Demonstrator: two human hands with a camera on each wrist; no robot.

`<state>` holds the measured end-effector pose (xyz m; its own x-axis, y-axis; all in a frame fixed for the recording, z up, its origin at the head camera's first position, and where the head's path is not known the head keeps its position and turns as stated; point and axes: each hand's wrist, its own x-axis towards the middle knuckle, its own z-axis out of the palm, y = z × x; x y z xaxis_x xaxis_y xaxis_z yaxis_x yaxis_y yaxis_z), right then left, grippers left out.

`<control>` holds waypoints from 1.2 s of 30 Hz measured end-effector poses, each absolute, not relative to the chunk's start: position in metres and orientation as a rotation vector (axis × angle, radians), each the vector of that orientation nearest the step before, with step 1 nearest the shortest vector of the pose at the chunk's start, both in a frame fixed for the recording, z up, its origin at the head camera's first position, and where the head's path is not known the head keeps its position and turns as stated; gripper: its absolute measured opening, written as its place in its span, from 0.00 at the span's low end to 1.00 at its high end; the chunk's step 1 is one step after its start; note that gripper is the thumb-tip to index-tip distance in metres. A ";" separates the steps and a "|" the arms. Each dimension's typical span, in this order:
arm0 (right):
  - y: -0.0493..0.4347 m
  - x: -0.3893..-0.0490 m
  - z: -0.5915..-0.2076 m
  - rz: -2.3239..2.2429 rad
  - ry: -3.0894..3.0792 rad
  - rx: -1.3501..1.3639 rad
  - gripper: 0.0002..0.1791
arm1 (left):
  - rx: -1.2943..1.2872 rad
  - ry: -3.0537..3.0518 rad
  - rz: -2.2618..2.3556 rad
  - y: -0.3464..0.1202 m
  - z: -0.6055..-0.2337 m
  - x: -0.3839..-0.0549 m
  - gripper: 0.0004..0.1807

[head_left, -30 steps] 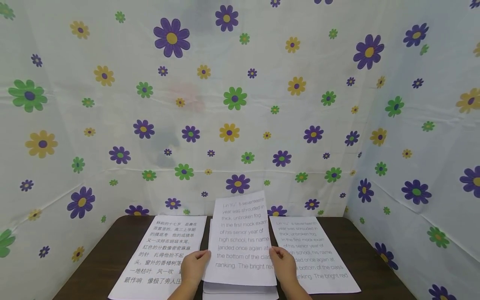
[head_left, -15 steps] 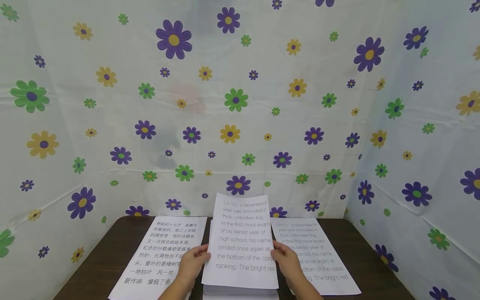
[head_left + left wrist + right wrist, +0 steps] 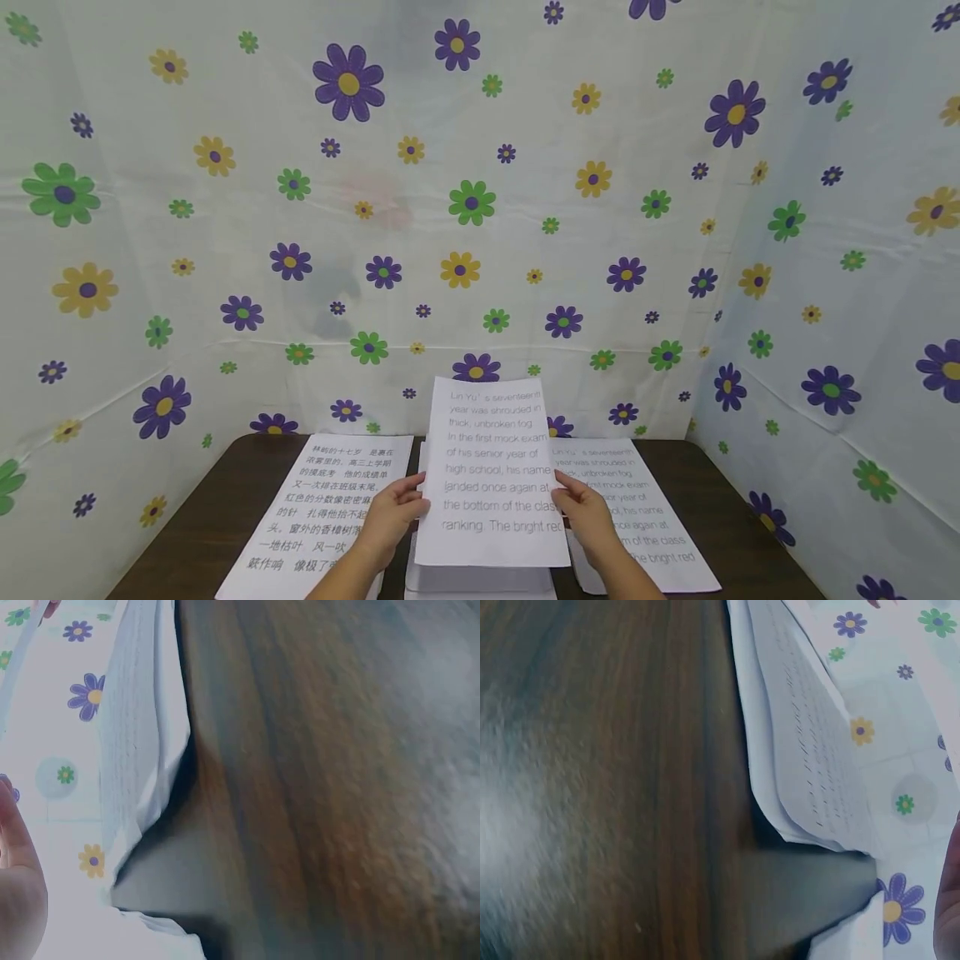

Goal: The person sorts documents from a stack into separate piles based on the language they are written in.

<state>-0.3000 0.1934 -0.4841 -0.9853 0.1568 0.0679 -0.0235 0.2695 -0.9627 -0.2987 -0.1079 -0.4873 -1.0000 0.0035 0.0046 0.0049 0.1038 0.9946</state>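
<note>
A printed sheet of paper (image 3: 491, 546) with large English text stands tilted up in the middle of the head view. My left hand (image 3: 392, 518) pinches its left edge, thumb in front. At the opposite edge my right hand (image 3: 587, 515) pinches the sheet the same way. Below it lies a stack of white paper (image 3: 480, 579), mostly hidden behind the sheet. Only a slice of the left hand (image 3: 19, 877) shows in the left wrist view, and a sliver of the right hand (image 3: 949, 900) in the right wrist view.
Left of the middle stack lies a pile of pages with Chinese text (image 3: 315, 500). To the right, pages with English text (image 3: 652, 533) lie partly behind the right hand. All rest on a dark wooden table (image 3: 738, 517) before a flowered curtain (image 3: 555, 275).
Both hands keep their pinch on the sheet of paper. They have lifted it a little and shifted it slightly right, showing more of the stack below.
</note>
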 end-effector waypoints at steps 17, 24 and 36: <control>0.233 -0.300 -0.473 1.759 -2.362 -0.248 0.24 | -0.158 -2.244 -2.273 -0.071 -0.473 -0.300 0.36; 0.253 -0.296 -0.466 1.756 -2.369 -0.246 0.25 | -0.214 -2.260 -2.276 -0.052 -0.470 -0.302 0.35; 0.287 -0.295 -0.462 1.716 -2.390 -0.360 0.25 | -0.252 -2.263 -2.296 -0.016 -0.470 -0.305 0.34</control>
